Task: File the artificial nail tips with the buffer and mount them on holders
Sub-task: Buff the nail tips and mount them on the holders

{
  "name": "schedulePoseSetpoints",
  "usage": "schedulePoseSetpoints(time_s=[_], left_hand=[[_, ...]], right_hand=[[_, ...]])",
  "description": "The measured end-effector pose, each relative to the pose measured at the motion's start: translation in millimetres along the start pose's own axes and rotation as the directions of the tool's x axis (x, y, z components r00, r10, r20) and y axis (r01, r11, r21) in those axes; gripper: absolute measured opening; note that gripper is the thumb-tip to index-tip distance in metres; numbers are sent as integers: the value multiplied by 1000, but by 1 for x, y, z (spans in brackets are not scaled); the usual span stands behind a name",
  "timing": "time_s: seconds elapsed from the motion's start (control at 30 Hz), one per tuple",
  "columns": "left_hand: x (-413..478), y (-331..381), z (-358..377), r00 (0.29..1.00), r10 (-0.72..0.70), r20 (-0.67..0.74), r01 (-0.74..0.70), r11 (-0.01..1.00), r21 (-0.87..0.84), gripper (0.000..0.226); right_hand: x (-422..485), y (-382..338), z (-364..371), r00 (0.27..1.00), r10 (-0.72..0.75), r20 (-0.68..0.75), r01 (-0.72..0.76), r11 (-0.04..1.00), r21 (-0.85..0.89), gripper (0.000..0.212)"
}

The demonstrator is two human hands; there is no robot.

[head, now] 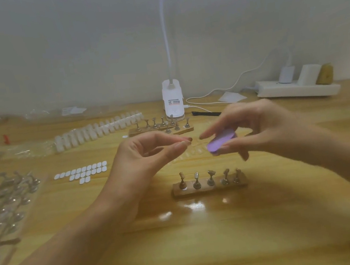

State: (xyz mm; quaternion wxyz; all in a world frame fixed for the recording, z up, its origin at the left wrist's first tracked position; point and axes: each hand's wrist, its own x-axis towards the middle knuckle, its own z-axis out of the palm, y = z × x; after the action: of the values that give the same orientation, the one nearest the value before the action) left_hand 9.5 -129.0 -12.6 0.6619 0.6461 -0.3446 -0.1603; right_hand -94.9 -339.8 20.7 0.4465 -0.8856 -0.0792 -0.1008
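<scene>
a: head view. what's in the right hand [260, 128]?

b: a flat oval purple buffer block [221, 142], matte. the grip is clamped on it, thumb below and fingers curled over the top, held above the worktop.

a: and the left hand [147, 152]?

b: raised just beside the buffer, thumb and forefinger tips pinched together. whatever sits between them is too small and blurred, so i cannot tell if that grip holds anything.

a: the holders?

b: a short brown wooden bar with five small metal stands [209, 183] lies on the glossy wood-grain worktop [209, 241], nearer the person than both hands. a second wooden bar of metal stands [157, 127] lies behind them.

a: nail tips?

b: a long curved row of milky translucent plastic nail tips [97, 128] at back left, and a few clear tips [192, 152] flat on the worktop under the hands.

a: anything else?

b: a sheet of small white oval pads [81, 171] to the left, and a white plastic lamp base [173, 100] by the wall.
</scene>
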Motion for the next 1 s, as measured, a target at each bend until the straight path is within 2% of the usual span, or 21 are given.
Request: schedulePoseSetpoints(time_s=[0.1,0.2,0.3,0.43,0.57,0.7,0.8,0.9,0.97,1.0], left_hand=[[-2,1,3,1000,15,-4,-15,1000,-4,18],[-3,2,6,999,33,-4,-33,999,11,21],[-4,3,6,998,58,-24,-57,998,35,21],[-4,4,5,986,157,-56,-145,974,176,20],[-2,7,4,975,223,-14,-212,945,251,10],[-1,6,2,971,235,55,-241,941,236,13],[-2,3,2,939,330,94,-342,890,301,15],[-4,0,4,923,371,98,-383,873,301,15],[-5,-2,6,925,375,58,-375,885,277,15],[-5,-2,6,925,379,40,-375,886,273,14]], right_hand=[[-1,-7,22,1000,25,-6,-23,980,198,32],[-2,-11,31,998,52,-36,-38,950,309,30],[-4,-16,35,995,63,-79,-34,945,324,29],[-5,-19,35,987,86,-134,-31,928,371,28],[-6,-19,36,986,103,-129,-44,919,393,34],[-7,-15,37,985,128,-117,-61,886,459,30],[-7,-11,37,982,171,-81,-103,840,532,29],[-5,-6,34,949,270,-162,-93,731,676,27],[-6,-5,32,944,271,-188,-92,766,637,23],[-8,-6,34,961,236,-141,-112,805,582,20]])
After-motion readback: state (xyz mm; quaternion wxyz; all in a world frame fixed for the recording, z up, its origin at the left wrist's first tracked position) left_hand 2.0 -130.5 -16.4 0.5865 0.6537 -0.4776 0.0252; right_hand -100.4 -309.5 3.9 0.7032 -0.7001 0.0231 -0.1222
